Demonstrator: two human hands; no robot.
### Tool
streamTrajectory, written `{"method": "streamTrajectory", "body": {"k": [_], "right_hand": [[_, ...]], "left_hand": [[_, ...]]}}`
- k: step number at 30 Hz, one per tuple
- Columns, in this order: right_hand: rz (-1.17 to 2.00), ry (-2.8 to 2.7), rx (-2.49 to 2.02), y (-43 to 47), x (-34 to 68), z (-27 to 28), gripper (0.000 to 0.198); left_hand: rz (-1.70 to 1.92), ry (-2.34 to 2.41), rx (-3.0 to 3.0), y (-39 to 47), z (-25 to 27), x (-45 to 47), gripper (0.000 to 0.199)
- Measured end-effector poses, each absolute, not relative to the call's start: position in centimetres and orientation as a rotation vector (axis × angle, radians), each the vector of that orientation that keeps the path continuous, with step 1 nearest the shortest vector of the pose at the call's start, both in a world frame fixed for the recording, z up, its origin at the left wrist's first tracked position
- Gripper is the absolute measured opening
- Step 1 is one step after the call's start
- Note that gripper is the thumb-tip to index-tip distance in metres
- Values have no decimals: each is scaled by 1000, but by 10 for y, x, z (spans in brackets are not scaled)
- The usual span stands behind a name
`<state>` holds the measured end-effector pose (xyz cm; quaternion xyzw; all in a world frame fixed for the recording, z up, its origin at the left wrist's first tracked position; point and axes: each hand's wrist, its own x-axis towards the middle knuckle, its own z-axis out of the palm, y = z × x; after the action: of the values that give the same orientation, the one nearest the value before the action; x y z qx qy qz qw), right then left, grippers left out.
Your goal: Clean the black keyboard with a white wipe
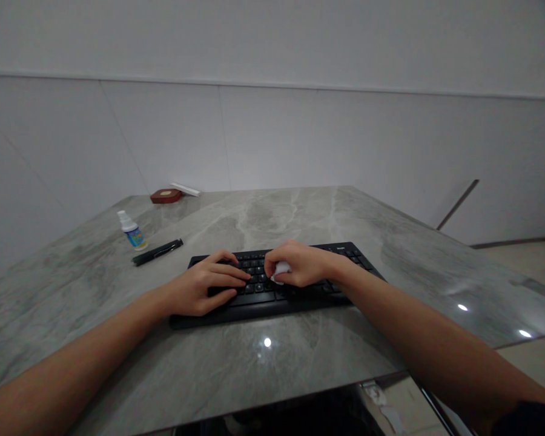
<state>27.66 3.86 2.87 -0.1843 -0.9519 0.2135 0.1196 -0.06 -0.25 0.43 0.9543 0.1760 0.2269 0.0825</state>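
Note:
A black keyboard (254, 309) lies on the grey marble-patterned table, slightly angled. Spread over its left part, my left hand (211, 283) rests with fingers stretched out across the keys. My right hand (302, 263) is closed around a crumpled white tissue (281, 268) and presses it down near the middle keys. Part of the tissue is hidden by the fingers, and the right hand and forearm cover some of the keyboard's right half.
Left of the keyboard are a black pen-like object (157, 252) and a small white spray bottle (132, 231) with a blue label. A reddish-brown box (166, 195) and a white strip (186, 189) sit at the table's back edge, near the wall (272, 139).

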Motion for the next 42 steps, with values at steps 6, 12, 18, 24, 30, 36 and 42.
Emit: {"method": "streamTrajectory", "body": {"k": [6, 12, 18, 24, 30, 36, 42], "right_hand": [[648, -2806, -610, 39, 278, 32, 26], [643, -2805, -557, 37, 276, 30, 28], [604, -2749, -523, 34, 266, 22, 20], [575, -2682, -655, 39, 268, 21, 16], [592, -2749, -677, 40, 273, 28, 17], [577, -2773, -720, 41, 277, 30, 22], [535, -2741, -724, 45, 277, 25, 22]], "left_hand": [[682, 526, 2863, -2, 3, -1, 29], [685, 512, 2857, -2, 3, -1, 29], [673, 516, 2862, -3, 5, 0, 30], [665, 519, 2866, -3, 5, 0, 29], [682, 500, 2866, -3, 6, 1, 28], [682, 517, 2865, -4, 7, 1, 28], [695, 504, 2848, -3, 5, 0, 29]]}}
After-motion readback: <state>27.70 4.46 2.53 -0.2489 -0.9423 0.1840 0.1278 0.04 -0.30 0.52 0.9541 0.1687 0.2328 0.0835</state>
